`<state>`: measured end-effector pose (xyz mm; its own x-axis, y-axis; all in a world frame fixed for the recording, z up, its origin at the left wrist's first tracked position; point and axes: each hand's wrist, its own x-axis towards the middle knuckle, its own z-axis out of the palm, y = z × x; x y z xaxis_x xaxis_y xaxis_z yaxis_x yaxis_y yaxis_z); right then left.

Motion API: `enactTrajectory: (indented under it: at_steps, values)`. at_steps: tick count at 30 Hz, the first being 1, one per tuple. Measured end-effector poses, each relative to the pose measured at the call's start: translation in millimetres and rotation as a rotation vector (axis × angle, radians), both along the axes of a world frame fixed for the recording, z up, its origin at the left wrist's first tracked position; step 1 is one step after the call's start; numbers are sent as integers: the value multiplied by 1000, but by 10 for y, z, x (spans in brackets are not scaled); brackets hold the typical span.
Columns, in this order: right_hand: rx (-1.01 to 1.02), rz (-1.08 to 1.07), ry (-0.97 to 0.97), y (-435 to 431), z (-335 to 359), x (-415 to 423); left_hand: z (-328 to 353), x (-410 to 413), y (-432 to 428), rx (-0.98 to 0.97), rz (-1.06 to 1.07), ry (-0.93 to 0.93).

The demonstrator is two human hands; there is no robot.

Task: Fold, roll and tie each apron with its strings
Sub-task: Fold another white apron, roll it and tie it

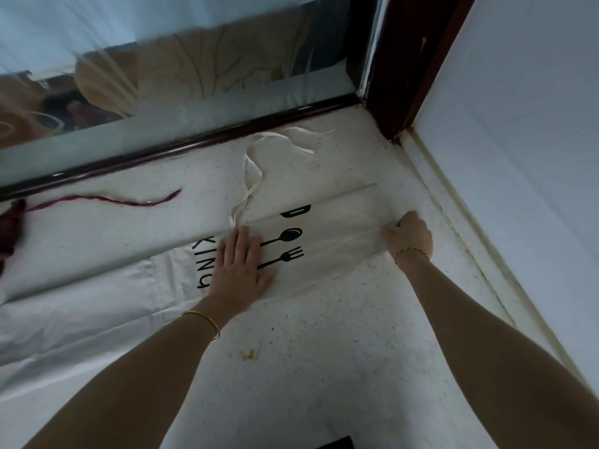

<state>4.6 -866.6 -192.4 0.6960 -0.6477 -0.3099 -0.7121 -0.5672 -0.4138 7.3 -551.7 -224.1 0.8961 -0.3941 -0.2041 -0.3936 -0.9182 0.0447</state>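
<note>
The job looks to be at an early stage: the cream apron [340, 228] has been folded lengthwise into a long band, but it is not yet rolled, and its strings [256, 166] lie loose and untied. Rolling and tying this piece therefore both appear still to come. No finished bundle is in view. The apron lies flat on the speckled white counter [324, 351], just below the dark window frame [194, 144] and roughly parallel to it, running from near the frame's right corner off to the left. The strings curl across the counter between the band and the frame. The cloth is thin and soft, with shallow creases. Its black print [285, 244] of a spoon, a fork and some letters is partly tucked under a fold. The left hand [240, 264] lies flat with straight fingers, pressing the band beside the print. The right hand [410, 234], at the end nearer the frame's corner, has its fingers curled, gripping the cloth's edge. It seems ready to start the roll from there.
</note>
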Motion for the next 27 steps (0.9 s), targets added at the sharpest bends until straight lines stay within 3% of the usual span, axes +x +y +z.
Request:
enactTrajectory:
  at_steps: [4, 8, 13, 18, 21, 23, 25, 27]
  values:
    - [216, -61, -66, -30, 222, 35, 50, -5, -78, 58, 11, 67]
    - [20, -38, -370, 260, 536, 23, 135, 39, -116, 113, 21, 42]
    - [-200, 657, -434, 1111, 557, -180, 295, 123, -163, 167, 19, 33]
    - [-35, 927, -112, 1444, 396, -241, 370, 175, -116, -158, 209, 120]
    - [56, 1001, -67, 1431, 415, -261, 578, 233, -166, -668, 460, 216]
    - [96, 1013, -78, 1435, 408, -292, 755, 265, -288, -1002, 574, 446]
    - [104, 1002, -124, 1424, 377, -299, 891, 316, -410, -968, 548, 654]
    - [129, 965, -182, 1394, 365, -300, 976, 356, -502, -775, 418, 698]
